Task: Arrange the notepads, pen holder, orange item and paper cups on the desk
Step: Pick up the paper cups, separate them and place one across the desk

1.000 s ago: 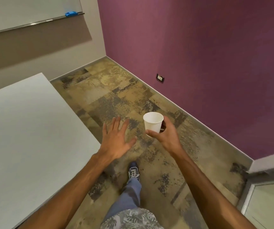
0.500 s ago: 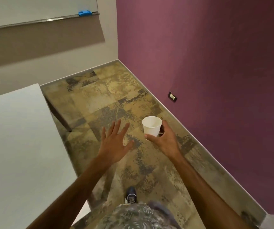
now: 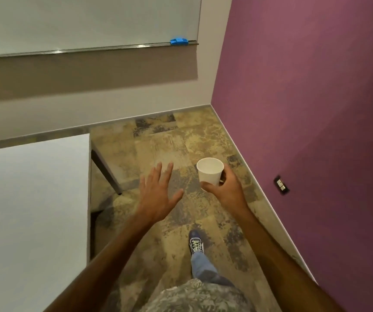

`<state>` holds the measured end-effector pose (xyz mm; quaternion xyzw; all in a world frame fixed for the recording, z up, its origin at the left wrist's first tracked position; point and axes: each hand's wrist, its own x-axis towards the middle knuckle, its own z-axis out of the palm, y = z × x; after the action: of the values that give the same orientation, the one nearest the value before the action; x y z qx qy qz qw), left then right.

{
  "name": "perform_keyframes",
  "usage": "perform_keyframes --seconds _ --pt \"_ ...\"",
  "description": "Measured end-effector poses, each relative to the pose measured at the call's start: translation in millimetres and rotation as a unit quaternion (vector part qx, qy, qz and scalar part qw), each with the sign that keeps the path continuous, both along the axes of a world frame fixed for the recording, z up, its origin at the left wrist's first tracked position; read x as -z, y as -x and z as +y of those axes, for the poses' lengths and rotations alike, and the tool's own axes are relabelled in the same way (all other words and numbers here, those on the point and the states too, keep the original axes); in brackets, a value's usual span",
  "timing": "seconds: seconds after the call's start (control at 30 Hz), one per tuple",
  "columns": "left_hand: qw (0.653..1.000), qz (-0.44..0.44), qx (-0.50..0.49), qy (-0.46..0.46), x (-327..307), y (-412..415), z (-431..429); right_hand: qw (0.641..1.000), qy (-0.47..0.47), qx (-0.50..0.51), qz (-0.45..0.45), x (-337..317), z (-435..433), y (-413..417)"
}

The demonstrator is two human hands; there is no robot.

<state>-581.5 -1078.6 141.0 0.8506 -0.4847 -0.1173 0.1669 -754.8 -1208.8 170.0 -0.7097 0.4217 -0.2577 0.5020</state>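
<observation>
A white paper cup (image 3: 210, 171) is held upright and looks empty, with my right hand (image 3: 228, 190) shut around its lower part, out over the floor. My left hand (image 3: 158, 194) hovers beside it to the left, palm down, fingers spread, holding nothing. The white desk (image 3: 30, 199) fills the left side, its right edge a short way left of my left hand. No notepads, pen holder or orange item appear in this view.
A purple wall (image 3: 316, 109) with a socket (image 3: 281, 185) runs along the right. A whiteboard (image 3: 79, 21) with a blue eraser (image 3: 178, 41) hangs ahead. A dark desk leg (image 3: 106, 172) slants under the desk corner. My shoe (image 3: 195, 242) steps on patterned carpet between desk and wall.
The view has swung left and moved forward along the desk's side; the whiteboard now fills the top. Both hands keep their pose, the cup still held.
</observation>
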Motion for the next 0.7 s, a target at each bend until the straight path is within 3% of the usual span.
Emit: perform_keyframes --seconds 0.4,0.7 --pt "0.993 0.017 -0.115 -0.015 -35 -114 -156 0.989 -0.013 -0.15 0.006 -17 -183 -157" --pt "0.983 -0.017 -0.18 -0.016 -14 -244 -221 0.972 -0.017 -0.233 -0.006 -9 -270 -315"
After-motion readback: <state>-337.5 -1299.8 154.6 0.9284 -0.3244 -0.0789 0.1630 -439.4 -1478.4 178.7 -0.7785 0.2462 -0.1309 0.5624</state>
